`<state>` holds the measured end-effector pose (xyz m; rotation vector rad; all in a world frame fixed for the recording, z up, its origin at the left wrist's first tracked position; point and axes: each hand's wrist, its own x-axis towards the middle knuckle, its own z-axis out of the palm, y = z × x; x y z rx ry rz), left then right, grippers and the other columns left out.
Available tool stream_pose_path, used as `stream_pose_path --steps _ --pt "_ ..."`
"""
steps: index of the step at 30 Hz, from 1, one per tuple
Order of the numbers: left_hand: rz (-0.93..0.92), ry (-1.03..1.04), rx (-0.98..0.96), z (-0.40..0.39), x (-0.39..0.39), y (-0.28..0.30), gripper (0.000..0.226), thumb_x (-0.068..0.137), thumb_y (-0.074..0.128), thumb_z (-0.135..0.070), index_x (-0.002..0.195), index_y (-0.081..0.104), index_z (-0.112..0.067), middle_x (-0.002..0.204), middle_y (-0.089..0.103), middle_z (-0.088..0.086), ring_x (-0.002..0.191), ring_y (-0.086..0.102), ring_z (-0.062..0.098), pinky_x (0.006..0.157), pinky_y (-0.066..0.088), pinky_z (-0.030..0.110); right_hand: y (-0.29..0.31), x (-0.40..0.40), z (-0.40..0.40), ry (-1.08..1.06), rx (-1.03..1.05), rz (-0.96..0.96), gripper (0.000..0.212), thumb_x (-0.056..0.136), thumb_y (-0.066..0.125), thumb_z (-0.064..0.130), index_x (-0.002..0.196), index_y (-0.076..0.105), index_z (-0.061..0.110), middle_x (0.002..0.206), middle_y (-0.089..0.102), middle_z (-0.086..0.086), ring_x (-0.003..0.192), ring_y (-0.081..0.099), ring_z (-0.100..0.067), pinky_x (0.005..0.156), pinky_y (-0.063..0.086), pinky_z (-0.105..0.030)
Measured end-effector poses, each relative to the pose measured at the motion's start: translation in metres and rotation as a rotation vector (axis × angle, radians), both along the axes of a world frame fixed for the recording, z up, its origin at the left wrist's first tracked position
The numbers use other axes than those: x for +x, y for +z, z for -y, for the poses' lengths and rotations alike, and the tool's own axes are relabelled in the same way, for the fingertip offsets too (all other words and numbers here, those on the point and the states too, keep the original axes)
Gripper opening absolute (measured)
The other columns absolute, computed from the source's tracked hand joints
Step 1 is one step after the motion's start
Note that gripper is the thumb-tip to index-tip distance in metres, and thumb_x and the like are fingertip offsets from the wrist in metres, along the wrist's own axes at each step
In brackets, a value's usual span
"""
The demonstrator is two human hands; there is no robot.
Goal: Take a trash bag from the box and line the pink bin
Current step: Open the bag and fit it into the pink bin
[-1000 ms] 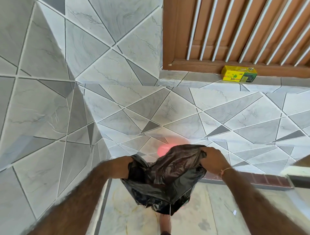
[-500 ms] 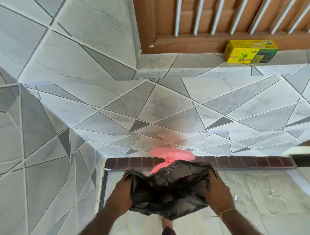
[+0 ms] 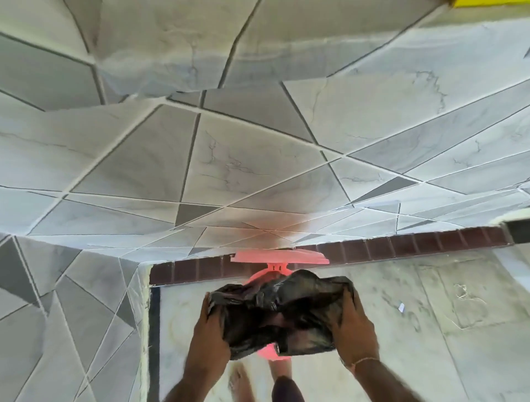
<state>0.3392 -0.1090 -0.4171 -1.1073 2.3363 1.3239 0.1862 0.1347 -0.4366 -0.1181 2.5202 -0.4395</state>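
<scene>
A crumpled black trash bag (image 3: 282,312) hangs spread between my two hands, low in the middle of the view. My left hand (image 3: 210,335) grips its left edge and my right hand (image 3: 354,330) grips its right edge. The pink bin (image 3: 271,351) stands on the floor right under the bag; only slivers of its rim show above and below the plastic. Its raised pink lid (image 3: 279,256) leans against the wall behind it. A yellow corner of the bag box (image 3: 487,2) shows at the top right edge.
A grey tiled wall (image 3: 258,157) rises straight ahead and wraps round on the left. A dark brick skirting (image 3: 401,246) runs along its foot. My feet (image 3: 258,378) stand on the pale marble floor (image 3: 430,315) just behind the bin.
The view has tilted down and closer to the bin. My hands have lowered the bag over the bin, and the yellow box has slid almost out of the top of the view.
</scene>
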Motion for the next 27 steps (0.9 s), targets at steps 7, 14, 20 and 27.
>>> stream_pose_path --steps 7,14,20,27 --pt "-0.110 -0.132 0.119 -0.013 -0.011 -0.089 0.055 0.079 0.067 -0.054 0.127 0.052 -0.031 0.117 0.056 -0.015 0.118 0.054 0.010 0.098 0.045 0.022 -0.102 0.028 0.014 0.030 0.063 0.100 0.050 0.096 0.041 0.017 0.143 0.028 0.029 0.157 0.021 0.015 0.078 0.068 -0.035 0.071 0.056 -0.044" --pt "0.073 -0.150 0.129 -0.019 0.034 -0.177 0.064 0.084 0.050 0.005 0.132 0.040 -0.036 0.137 0.045 -0.011 0.122 0.054 0.009 0.105 0.046 0.032 -0.161 0.054 -0.001 0.050 0.109 0.141 0.051 0.094 0.046 0.023 0.141 0.030 0.030 0.156 0.021 0.018 0.079 0.067 -0.037 0.069 0.054 -0.043" --pt "0.099 -0.092 -0.091 0.002 0.015 -0.213 0.064 0.078 0.050 0.003 0.137 0.040 -0.021 0.149 0.033 0.004 0.132 0.044 0.023 0.113 0.038 0.040 -0.187 0.017 0.010 -0.083 0.113 0.039 0.079 0.079 0.064 0.015 0.147 0.024 0.022 0.160 0.022 0.005 0.086 0.065 -0.043 0.069 0.052 -0.042" --pt "0.169 -0.106 -0.153 0.005 0.058 -0.239 0.063 0.087 0.054 -0.007 0.142 0.029 -0.024 0.144 0.042 0.001 0.111 0.059 0.026 0.099 0.051 0.044 -0.221 0.037 -0.037 -0.040 0.178 0.052 0.087 0.082 0.065 0.023 0.149 0.009 0.022 0.162 0.014 0.004 0.102 0.060 -0.043 0.074 0.052 -0.045"
